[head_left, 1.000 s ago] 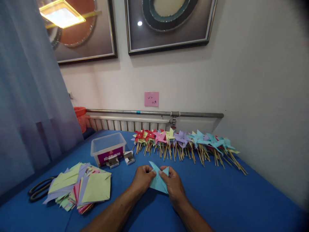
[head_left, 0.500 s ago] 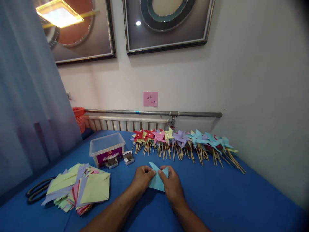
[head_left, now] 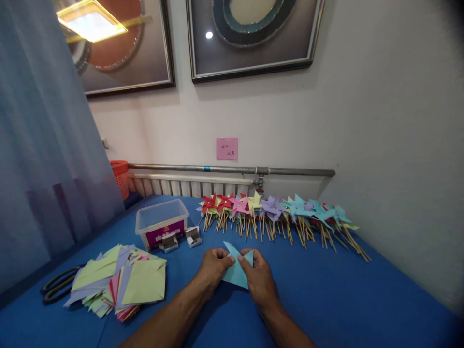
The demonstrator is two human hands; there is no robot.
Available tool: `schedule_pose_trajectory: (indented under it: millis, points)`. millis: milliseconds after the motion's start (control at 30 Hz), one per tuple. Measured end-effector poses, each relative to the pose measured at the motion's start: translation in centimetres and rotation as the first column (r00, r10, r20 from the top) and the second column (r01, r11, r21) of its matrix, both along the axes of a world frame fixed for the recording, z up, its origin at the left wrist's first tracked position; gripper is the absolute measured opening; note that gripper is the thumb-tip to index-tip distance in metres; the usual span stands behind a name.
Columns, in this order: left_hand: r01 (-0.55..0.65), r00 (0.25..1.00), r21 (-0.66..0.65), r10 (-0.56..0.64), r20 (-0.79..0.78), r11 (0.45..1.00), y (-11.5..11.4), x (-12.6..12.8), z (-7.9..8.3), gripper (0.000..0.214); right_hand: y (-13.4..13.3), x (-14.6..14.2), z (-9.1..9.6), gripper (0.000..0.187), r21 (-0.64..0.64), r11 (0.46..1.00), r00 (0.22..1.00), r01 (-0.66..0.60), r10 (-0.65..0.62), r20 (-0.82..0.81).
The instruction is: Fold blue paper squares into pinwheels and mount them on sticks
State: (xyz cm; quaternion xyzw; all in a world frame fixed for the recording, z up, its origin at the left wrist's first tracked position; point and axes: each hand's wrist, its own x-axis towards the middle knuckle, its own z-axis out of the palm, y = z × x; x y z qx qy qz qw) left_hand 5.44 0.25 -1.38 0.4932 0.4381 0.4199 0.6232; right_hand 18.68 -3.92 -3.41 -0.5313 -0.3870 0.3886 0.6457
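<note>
Blue-clothed table [head_left: 344,299] underneath, with a row of paper pinwheels [head_left: 275,212] along its wall side, a pile of coloured paper squares [head_left: 123,282] at the left and a clear plastic box [head_left: 162,223] behind that pile. At the front middle, left hand [head_left: 212,268] and right hand [head_left: 259,280] side by side (fingertips nearly meeting), fingers curled shut and pinching a folded light-blue paper [head_left: 235,275] between them.

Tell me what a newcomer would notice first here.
The pinwheels stand out first, a bright row on sticks at the far edge of the table. In front, the left hand and right hand pinch a light-blue paper between them. A loose pile of coloured sheets lies to the left.
</note>
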Motion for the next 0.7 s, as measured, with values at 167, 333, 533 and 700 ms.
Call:
schedule_pose_trajectory:
  millis: [167,333,533,700]
  points:
    - [-0.007,1.0,0.01,0.008,-0.016,1.0,0.14,0.06,-0.12,0.035,-0.02,-0.02,-0.22,0.03,-0.001,1.0,1.0,-0.01,0.01,-0.014]
    - [-0.008,0.999,0.014,0.009,-0.032,1.0,0.02,0.01,0.05,0.033,-0.07,-0.12,-0.02,0.027,-0.01,1.0,1.0,0.006,-0.006,-0.012]
    - [-0.037,0.998,0.006,0.037,-0.058,0.999,-0.06,0.15,0.23,0.03,-0.04,-0.27,-0.07,0.029,-0.015,1.0,1.0,0.0,0.0,-0.031]
    - [-0.04,0.998,0.024,0.041,-0.045,0.999,0.25,-0.02,0.13,0.029,0.05,-0.38,-0.14,0.036,0.009,0.999,0.998,-0.04,0.04,-0.049]
